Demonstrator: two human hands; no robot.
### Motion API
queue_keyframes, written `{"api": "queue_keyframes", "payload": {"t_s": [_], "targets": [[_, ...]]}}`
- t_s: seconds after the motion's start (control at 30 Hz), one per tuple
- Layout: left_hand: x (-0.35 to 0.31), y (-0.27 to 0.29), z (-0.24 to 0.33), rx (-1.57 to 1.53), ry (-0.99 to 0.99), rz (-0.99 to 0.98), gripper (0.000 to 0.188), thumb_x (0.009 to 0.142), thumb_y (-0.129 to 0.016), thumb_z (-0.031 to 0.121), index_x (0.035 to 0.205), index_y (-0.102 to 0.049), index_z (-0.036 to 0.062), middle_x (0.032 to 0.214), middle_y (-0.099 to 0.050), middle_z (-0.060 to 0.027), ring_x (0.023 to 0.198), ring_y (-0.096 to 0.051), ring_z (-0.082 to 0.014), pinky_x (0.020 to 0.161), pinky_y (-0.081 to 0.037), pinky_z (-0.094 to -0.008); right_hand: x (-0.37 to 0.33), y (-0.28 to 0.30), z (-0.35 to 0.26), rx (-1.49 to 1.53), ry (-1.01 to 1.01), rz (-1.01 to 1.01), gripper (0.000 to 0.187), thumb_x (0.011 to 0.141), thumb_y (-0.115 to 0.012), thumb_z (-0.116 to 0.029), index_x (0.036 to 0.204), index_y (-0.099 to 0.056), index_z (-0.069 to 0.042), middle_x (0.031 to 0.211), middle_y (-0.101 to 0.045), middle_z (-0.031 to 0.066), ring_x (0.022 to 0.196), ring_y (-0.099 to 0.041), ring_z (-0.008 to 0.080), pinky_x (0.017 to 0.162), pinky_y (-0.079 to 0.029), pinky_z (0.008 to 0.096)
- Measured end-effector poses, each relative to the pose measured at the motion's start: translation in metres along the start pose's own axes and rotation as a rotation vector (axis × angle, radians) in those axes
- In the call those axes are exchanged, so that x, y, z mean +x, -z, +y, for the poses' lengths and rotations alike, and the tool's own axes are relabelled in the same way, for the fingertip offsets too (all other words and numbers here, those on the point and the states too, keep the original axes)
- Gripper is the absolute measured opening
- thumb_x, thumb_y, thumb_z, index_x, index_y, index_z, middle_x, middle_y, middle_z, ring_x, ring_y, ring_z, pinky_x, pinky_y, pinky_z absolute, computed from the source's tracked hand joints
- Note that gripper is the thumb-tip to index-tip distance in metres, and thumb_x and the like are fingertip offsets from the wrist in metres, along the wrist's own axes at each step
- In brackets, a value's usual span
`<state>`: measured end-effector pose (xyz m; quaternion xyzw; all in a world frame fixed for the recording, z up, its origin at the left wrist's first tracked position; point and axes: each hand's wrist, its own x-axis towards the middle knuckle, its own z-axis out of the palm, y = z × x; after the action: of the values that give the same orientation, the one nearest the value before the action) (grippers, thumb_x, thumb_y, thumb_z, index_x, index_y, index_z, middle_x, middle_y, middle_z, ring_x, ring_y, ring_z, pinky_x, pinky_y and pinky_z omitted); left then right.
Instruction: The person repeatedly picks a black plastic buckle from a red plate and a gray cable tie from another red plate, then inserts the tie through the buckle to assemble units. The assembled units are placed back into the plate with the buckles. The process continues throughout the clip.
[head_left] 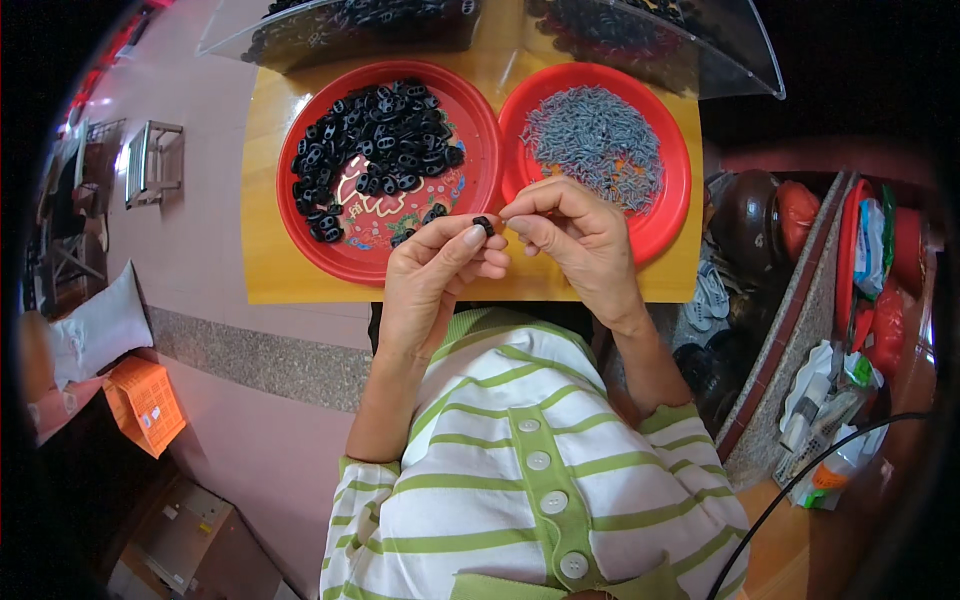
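Note:
My left hand (pixel 440 265) is closed, pinching a small black plastic piece (pixel 484 226) between thumb and forefinger. Close beside it, the thumb and forefinger of my right hand (pixel 572 240) are pressed together; whatever is between them is too small to make out. Beyond my left hand, a red round tray (pixel 296 225) with a printed base holds a heap of black two-hole plastic pieces (pixel 375 130). A second red tray (pixel 679 190), behind my right hand, carries a pile of thin grey screw-like pieces (pixel 590 135).
Both trays rest on a yellow wooden table (pixel 262 262). Clear plastic bins (pixel 740 60) with more black pieces stand along its far edge. On the right are a dark jar (pixel 745 220) and a ledge with bags; a black cable (pixel 790 490) runs at lower right.

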<state>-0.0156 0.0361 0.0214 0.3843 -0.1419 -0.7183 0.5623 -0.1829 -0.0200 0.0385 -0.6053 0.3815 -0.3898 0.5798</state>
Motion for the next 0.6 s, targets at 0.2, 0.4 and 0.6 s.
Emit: {"api": "queue_keyframes", "payload": {"t_s": [0.2, 0.4, 0.6], "targets": [[0.003, 0.002, 0.000, -0.018, 0.015, -0.016, 0.018, 0.090, -0.057, 0.008, 0.102, -0.059, -0.0048, 0.090, -0.065, -0.0141, 0.076, -0.066, -0.0177, 0.070, -0.055, -0.0268, 0.006, -0.005, 0.007, -0.082, 0.094, -0.007, 0.008, 0.083, -0.063, -0.005, 0.088, -0.064, 0.001, 0.087, -0.062, 0.0067, 0.079, -0.060, 0.0143, 0.069, -0.047, 0.0259], [0.004, 0.004, 0.001, -0.014, 0.006, -0.008, 0.017, 0.090, -0.057, 0.008, 0.101, -0.060, -0.0047, 0.089, -0.065, -0.0136, 0.075, -0.065, -0.0168, 0.069, -0.054, -0.0262, 0.009, -0.007, 0.001, -0.218, 0.136, -0.007, 0.007, 0.081, -0.064, -0.003, 0.087, -0.063, 0.001, 0.083, -0.062, 0.0079, 0.076, -0.061, 0.0169, 0.068, -0.048, 0.0271], [0.006, 0.001, -0.003, -0.007, 0.000, -0.018, 0.017, 0.090, -0.057, 0.008, 0.101, -0.060, -0.0041, 0.088, -0.065, -0.0112, 0.072, -0.062, -0.0127, 0.065, -0.050, -0.0223, 0.006, -0.012, 0.006, -0.307, 0.218, 0.048, 0.010, 0.077, -0.067, -0.001, 0.086, -0.063, -0.001, 0.082, -0.063, 0.0081, 0.075, -0.063, 0.0180, 0.065, -0.048, 0.0280]]}}
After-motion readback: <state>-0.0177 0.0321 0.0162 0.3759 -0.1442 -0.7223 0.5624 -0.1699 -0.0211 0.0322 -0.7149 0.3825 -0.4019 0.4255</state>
